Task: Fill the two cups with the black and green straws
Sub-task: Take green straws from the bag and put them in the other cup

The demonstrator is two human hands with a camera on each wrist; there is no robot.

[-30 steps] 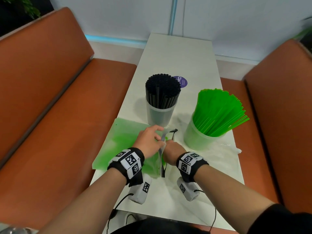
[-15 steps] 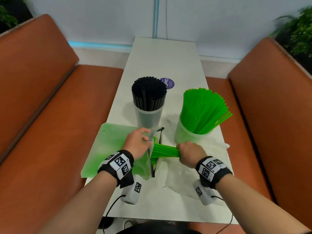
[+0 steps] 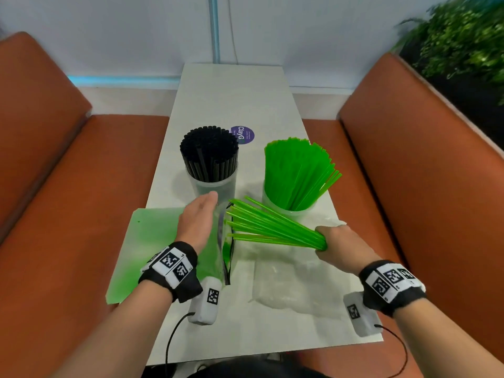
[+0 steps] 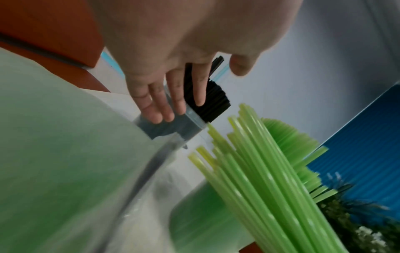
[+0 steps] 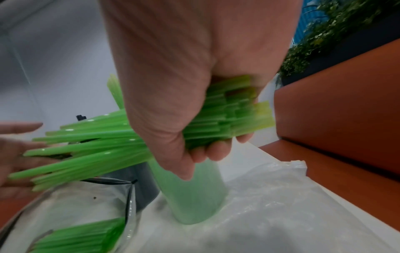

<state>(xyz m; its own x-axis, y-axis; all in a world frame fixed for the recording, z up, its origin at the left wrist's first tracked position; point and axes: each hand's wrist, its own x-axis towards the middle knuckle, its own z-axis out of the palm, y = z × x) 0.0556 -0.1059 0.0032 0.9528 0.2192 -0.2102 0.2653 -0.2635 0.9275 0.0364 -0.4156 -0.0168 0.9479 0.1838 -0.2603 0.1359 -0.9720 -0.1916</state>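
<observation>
A clear cup packed with black straws (image 3: pixel 209 156) stands mid-table; to its right is a clear cup of green straws (image 3: pixel 296 170) that fan out. My right hand (image 3: pixel 331 241) grips one end of a bundle of green straws (image 3: pixel 272 227), which points left and hangs low in front of the green cup (image 5: pixel 190 193). My left hand (image 3: pixel 203 211) is open with straight fingers (image 4: pixel 173 102), just left of the bundle's free ends and beside the mouth of a clear zip bag (image 3: pixel 163 241) that holds more green straws (image 5: pixel 82 239).
An empty crumpled clear plastic bag (image 3: pixel 286 282) lies on the white table (image 3: pixel 231 91) under my right hand. A purple round sticker (image 3: pixel 242 134) sits behind the black cup. Orange benches (image 3: pixel 68 186) flank the table; a plant (image 3: pixel 463 36) is at far right.
My right hand has drawn a bundle of green straws out of the bag and moved it right. My left hand has let go of the bag's mouth and opened.
</observation>
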